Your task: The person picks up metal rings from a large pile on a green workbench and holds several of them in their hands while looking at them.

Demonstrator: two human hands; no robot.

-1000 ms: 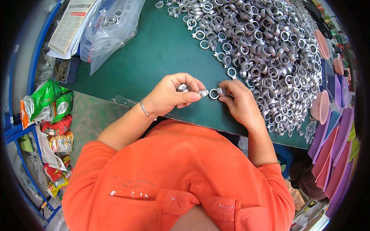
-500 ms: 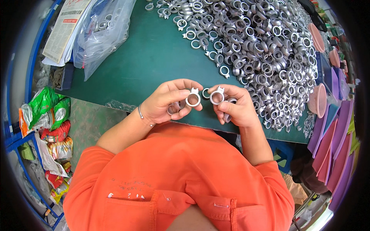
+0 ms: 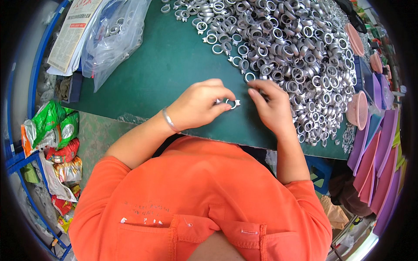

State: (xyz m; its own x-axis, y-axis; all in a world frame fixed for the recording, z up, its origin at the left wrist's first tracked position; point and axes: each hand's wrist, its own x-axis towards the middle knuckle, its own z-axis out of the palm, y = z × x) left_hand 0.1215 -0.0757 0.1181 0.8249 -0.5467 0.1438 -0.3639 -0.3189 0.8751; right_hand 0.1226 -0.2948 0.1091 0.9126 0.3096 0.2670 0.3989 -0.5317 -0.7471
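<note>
Thumb and fingertips of my left hand (image 3: 204,103) are closed at the edge of a small silver metal ring (image 3: 237,103) with a notched tab, just above or on the green table. A bit of another silver piece (image 3: 218,101) shows between the fingers of that hand. My right hand (image 3: 273,106) is to the right, thumb and forefinger apart, nothing visible between them. Its fingertips are close to a loose ring (image 3: 250,77) at the near-left edge of a large heap of similar metal rings (image 3: 300,56). The palm of the right hand is hidden.
The green tabletop (image 3: 174,56) carries a clear plastic bag (image 3: 114,43) with rings inside and a newspaper (image 3: 74,35) at the far left. Pink baskets (image 3: 358,111) stand beyond the heap at the right. Colourful packets (image 3: 65,143) fill a blue rack at the left.
Both hands have moved forward, away from my body, and apart. The rings that were in my right hand no longer show there. My left hand has turned palm down.
</note>
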